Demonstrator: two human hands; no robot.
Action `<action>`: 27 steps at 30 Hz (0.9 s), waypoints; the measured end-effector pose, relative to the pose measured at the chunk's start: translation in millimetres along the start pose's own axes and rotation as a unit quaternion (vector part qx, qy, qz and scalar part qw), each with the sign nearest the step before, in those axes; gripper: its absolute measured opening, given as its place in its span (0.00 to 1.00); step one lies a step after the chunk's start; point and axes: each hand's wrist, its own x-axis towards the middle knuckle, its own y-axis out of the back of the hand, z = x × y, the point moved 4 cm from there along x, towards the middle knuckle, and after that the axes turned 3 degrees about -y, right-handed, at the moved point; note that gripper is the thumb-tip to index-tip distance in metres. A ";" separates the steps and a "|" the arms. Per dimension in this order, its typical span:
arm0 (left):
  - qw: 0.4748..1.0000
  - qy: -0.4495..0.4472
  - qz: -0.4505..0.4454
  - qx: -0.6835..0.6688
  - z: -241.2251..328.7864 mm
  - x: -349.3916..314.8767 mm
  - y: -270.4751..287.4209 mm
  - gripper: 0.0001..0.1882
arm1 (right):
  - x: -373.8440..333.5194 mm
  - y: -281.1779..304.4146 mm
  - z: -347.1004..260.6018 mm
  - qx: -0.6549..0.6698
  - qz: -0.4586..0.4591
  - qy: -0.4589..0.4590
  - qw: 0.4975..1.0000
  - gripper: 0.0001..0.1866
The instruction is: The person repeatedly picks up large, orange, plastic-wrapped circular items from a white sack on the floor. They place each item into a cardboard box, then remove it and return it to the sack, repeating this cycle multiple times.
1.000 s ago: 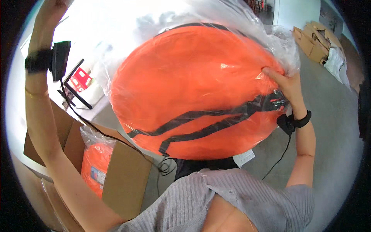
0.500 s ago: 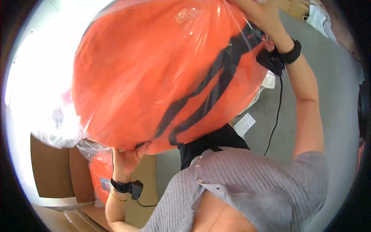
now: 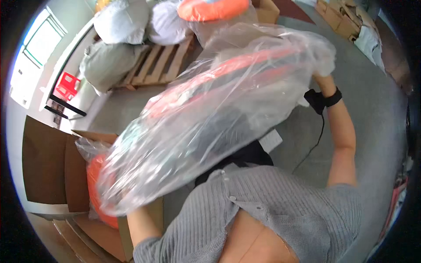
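At centre of the head view, a bagged orange item [image 3: 237,65] is held tilted, blurred by glossy film. The right hand [image 3: 323,76] grasps its right end, fingers hidden; the left hand's [image 3: 126,193] grip, veiled by plastic, cannot be told. The bundle partly covers a second orange item [image 3: 95,175] in a carton [image 3: 46,168]; sacks [image 3: 122,22] and a pallet [image 3: 158,63] lie beyond.

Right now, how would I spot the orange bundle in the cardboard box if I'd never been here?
Find the open cardboard box at the lower left. Inside it, the orange bundle shows as a bright strip, partly covered by the plastic-wrapped bundle across the middle. Unlike that one and the orange piece at the top edge, it sits in the box.
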 end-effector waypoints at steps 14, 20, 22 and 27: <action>0.771 -0.166 -0.054 0.612 -117.9 175.7 -1.8 0.30 | -154.1 -4.9 -153.0 0.346 -0.340 -0.231 0.843 0.22; 0.621 -0.215 -0.396 0.641 -139.8 71.7 -76.5 0.23 | -175.2 4.7 -161.7 0.331 -0.424 -0.229 0.811 0.24; 0.659 -0.238 -0.358 0.617 -144.6 72.4 -59.4 0.16 | -159.7 8.3 -155.3 0.351 -0.477 -0.276 0.757 0.25; 0.761 -0.199 -0.149 0.599 -136.3 109.5 -34.1 0.07 | -91.6 21.6 -149.4 0.403 -0.422 -0.246 0.774 0.29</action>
